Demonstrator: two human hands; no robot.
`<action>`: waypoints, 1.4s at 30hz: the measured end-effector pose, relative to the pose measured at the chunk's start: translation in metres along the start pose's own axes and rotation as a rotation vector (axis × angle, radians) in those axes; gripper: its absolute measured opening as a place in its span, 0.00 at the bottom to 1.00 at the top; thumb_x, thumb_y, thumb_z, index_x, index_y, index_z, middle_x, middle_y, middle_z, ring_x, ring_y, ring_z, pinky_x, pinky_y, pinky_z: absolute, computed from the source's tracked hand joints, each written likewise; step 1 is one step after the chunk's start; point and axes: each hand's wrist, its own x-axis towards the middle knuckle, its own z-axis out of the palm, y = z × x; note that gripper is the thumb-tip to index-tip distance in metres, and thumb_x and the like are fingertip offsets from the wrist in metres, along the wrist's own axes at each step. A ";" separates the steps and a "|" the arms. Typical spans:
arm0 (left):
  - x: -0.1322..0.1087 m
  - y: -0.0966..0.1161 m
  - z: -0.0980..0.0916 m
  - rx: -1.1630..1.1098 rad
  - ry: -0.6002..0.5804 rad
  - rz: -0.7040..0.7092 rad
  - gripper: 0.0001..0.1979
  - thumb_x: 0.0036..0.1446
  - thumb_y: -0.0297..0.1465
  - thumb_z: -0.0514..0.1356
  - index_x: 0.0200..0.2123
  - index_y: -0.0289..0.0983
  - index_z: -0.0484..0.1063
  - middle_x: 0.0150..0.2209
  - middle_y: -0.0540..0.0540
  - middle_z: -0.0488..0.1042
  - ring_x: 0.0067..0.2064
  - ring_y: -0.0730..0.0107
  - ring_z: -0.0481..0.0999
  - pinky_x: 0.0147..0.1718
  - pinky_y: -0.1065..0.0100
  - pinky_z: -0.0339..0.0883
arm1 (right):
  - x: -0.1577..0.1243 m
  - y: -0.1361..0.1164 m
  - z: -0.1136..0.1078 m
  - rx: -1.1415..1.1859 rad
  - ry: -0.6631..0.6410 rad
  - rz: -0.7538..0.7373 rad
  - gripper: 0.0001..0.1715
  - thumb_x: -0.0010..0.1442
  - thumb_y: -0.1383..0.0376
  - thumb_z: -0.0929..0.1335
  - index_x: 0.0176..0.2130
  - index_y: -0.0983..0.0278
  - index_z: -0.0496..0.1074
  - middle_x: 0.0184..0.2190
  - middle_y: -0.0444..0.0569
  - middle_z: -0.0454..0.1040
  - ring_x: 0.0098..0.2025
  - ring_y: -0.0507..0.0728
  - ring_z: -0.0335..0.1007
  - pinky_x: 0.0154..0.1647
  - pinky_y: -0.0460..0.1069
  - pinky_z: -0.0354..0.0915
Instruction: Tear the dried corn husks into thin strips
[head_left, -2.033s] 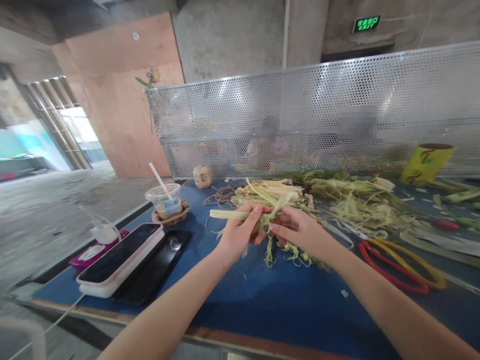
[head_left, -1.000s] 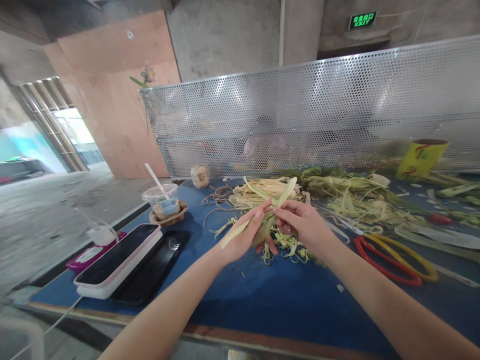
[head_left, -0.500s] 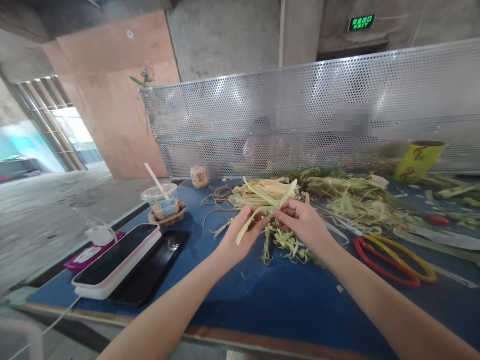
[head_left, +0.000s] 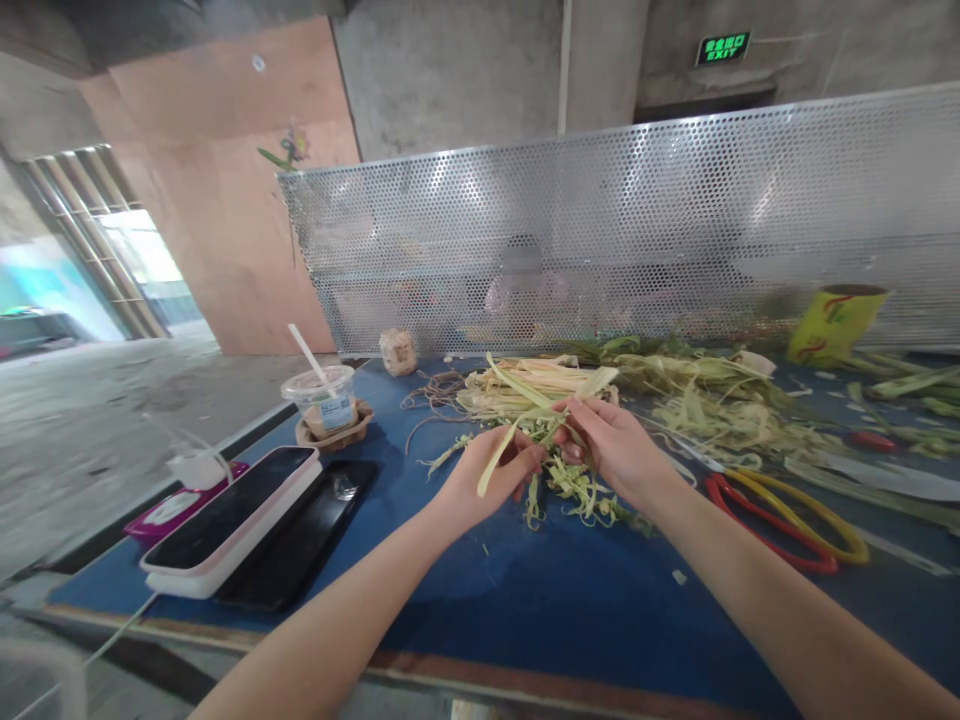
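Note:
My left hand is closed in a pinch on a pale green corn husk strip, whose free end hangs over the back of the hand. My right hand pinches husk pieces close to the left fingertips, thumb and forefinger together. A longer strip sticks up to the left between the hands. Just beyond them lies a bundle of pale yellow husks. Curly green shreds lie on the blue table under the hands. How the strips cross is partly hidden by my fingers.
Scissors with red and yellow handles lie to the right. Loose green husks spread behind them, near a yellow cylinder. On the left stand a cup with a straw, a phone and a black tray. A perforated metal screen borders the back.
My right hand has turned and its fingers have risen onto the husk, folding the upright right-hand end lower and to the right. The left hand has shifted slightly down and right.

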 end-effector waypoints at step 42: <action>0.000 0.010 0.003 -0.428 0.220 0.015 0.11 0.43 0.36 0.63 0.27 0.35 0.67 0.19 0.51 0.68 0.18 0.80 0.63 0.10 0.80 0.48 | -0.012 -0.023 -0.008 -0.828 -0.241 -0.386 0.09 0.55 0.63 0.62 0.28 0.64 0.69 0.23 0.44 0.68 0.25 0.49 0.61 0.26 0.44 0.57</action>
